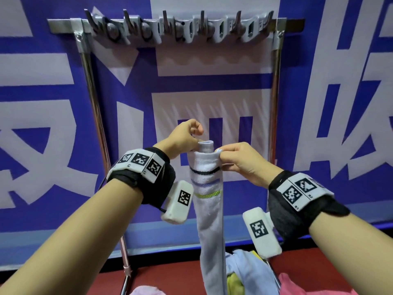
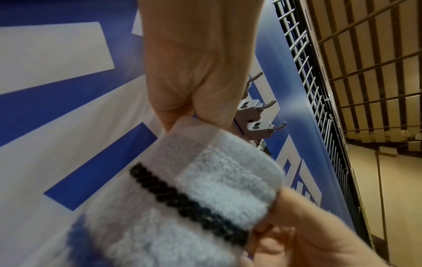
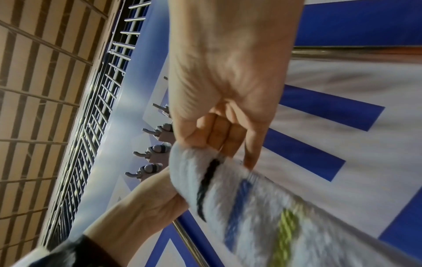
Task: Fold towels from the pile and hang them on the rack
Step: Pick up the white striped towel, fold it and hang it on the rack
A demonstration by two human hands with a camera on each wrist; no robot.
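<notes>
Towel [image 1: 209,201] is white terry with thin black, blue and lime stripes near the top, folded into a narrow strip. Long axis runs 12 to 6, hanging down to the pile [image 1: 244,273]. Left hand [image 1: 182,139] and right hand [image 1: 240,160] both pinch its top edge, below the rack [image 1: 176,26].

Both forearms bare. Each wrist carries a black fabric wrap [image 1: 285,211] topped by white blocks with black square markers [image 1: 140,161]; a white marker-bearing camera module [image 1: 178,202] hangs beneath each wrist.
</notes>
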